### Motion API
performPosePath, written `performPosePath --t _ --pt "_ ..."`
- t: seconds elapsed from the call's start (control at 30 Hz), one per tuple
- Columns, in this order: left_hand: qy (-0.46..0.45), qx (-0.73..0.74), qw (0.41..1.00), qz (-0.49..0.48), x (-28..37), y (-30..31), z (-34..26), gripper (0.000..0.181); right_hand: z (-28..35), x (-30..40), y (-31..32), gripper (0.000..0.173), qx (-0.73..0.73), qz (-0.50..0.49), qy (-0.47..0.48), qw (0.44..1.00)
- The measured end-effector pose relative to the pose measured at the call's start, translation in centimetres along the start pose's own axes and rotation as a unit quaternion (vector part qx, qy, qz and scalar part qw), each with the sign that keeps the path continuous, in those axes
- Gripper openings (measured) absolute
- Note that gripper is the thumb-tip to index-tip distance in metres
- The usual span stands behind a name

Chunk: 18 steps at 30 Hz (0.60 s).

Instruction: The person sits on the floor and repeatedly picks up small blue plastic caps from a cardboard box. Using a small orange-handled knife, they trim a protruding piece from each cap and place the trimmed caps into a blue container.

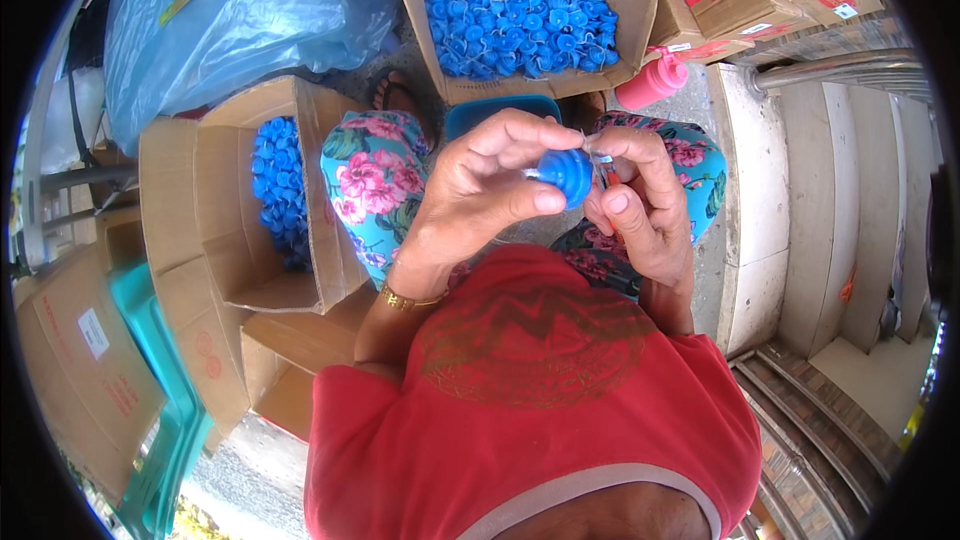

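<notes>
My left hand (476, 180) holds a rounded, ridged blue piece (566, 176), which looks like a small moulded candle, between thumb and fingers. A pale string end shows at its left side. My right hand (649, 191) meets it from the right, gripping a small cutting tool (604, 172) with metal blades and orange-red handles, partly hidden by the fingers. The fingertips of both hands come together at the piece's upper edge. Beyond them, an open cardboard box (525, 88) holds a heap of similar blue pieces (525, 22), many with white strings.
Left of my knee, another cardboard box (311, 165) contains more blue pieces (277, 180). A blue plastic container (499, 109) sits between my feet. At right stand a pink bottle (656, 79) and steps (806, 202). A large blue plastic bag (255, 37) fills the upper left.
</notes>
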State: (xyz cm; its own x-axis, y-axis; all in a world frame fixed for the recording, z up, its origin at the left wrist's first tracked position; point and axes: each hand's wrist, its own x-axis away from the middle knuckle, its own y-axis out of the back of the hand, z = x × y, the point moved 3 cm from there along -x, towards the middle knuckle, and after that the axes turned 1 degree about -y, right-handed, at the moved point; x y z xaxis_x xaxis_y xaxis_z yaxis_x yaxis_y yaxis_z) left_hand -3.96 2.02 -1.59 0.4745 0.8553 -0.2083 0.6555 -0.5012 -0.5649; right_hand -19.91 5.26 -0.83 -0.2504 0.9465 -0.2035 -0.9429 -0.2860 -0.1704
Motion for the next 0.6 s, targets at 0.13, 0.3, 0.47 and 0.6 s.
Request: performPosePath --t 0.13,0.3,0.47,0.6 --pt "0.023 0.055 0.998 -0.036 -0.5 0.1 0.3 0.044 -0.2 -0.2 0.0 0.052 -0.120 0.001 -0.064 0.991" --pt "0.090 0.170 0.978 -0.077 -0.6 -0.2 0.3 0.049 -1.1 -0.2 0.5 0.055 -0.206 -0.044 -0.092 0.973" --pt "0.119 0.274 0.954 -0.038 -0.2 0.3 0.3 0.050 -1.7 -0.2 0.6 0.048 -0.212 -0.062 -0.101 0.970" --pt "0.144 0.242 0.955 -0.093 -0.1 0.2 -0.6 0.052 -1.9 -0.3 0.8 0.046 -0.195 -0.081 -0.111 0.971"
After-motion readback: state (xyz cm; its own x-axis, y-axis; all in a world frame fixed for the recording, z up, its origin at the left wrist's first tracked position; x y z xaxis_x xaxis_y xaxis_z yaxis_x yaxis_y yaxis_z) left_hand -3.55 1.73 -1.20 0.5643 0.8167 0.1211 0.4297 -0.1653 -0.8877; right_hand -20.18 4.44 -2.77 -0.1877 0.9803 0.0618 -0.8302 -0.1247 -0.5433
